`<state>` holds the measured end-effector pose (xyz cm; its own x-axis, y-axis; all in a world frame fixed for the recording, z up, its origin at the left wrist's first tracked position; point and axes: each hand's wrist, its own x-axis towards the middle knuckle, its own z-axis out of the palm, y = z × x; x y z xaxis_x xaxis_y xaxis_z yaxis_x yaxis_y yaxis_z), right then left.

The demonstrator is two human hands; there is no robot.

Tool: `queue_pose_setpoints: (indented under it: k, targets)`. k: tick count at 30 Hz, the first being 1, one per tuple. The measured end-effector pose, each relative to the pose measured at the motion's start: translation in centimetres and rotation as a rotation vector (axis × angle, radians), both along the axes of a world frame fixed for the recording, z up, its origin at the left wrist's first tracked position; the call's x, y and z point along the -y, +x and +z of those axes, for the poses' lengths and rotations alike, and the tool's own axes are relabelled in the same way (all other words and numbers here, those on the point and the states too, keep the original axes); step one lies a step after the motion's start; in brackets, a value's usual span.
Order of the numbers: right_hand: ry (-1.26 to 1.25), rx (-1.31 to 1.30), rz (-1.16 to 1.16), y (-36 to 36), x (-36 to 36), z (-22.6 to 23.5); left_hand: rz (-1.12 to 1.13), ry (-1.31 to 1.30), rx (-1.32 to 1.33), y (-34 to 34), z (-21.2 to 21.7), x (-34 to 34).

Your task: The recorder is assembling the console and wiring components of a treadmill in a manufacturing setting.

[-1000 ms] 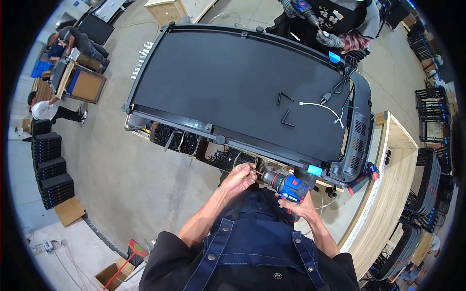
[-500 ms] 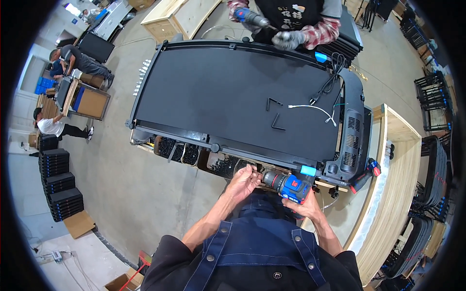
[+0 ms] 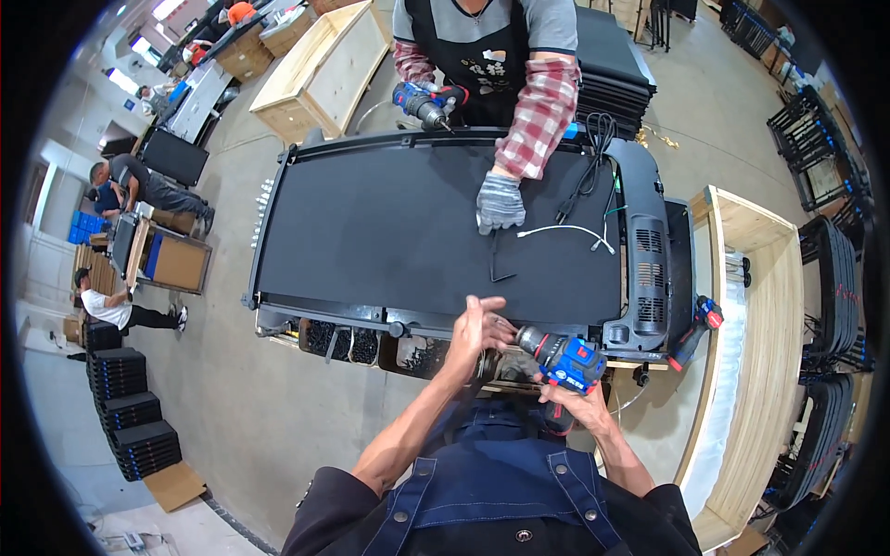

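Observation:
My right hand (image 3: 577, 400) grips a blue and black cordless drill (image 3: 573, 363), its chuck pointing left towards my other hand. Beside the chuck, my left hand (image 3: 477, 335) has its fingers apart; no held thing shows in it. Both hands are at the near edge of a black treadmill (image 3: 399, 222) lying flat. On its belt, a co-worker's grey-gloved hand (image 3: 501, 202) reaches down to the L-shaped hex keys (image 3: 502, 276), and one key is partly covered by the glove. The co-worker's other hand holds a second drill (image 3: 423, 104) at the far edge.
A white cable (image 3: 565, 228) and a coiled black power cord (image 3: 586, 176) lie on the belt's right. Bins of black hardware (image 3: 363, 346) sit under the near edge. Right of the treadmill are a red and black power tool (image 3: 695, 334) and a long wooden crate (image 3: 756, 371).
My left hand has risen and its fingers have spread beside the chuck. The drill has shifted slightly right and down. The co-worker has leaned in and put a gloved hand to the hex keys.

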<state>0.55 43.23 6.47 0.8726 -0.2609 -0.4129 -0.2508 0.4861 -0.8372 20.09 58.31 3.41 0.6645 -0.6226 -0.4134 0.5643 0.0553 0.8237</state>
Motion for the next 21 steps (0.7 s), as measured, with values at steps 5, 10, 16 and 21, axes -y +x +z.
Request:
queue_pose_setpoints:
  k: [5, 10, 16, 21]
  targets:
    - [-0.039, 0.009, -0.153, -1.1, 1.0, 0.2, -0.264, 0.811, 1.297, 2.5, 1.0, 4.7]
    - [-0.084, -0.023, -0.217, -2.9, 1.2, 1.0, -0.336, 0.778, 1.471, 3.8, 0.2, 4.7]
    - [-0.067, -0.024, -0.28, -4.1, 1.1, 0.1, -0.148, 0.721, 1.326, 4.5, -0.9, 5.7]
    - [-0.071, -0.025, -0.297, -4.6, 1.3, 0.5, -0.244, 0.767, 1.411, 3.7, -0.7, 5.4]
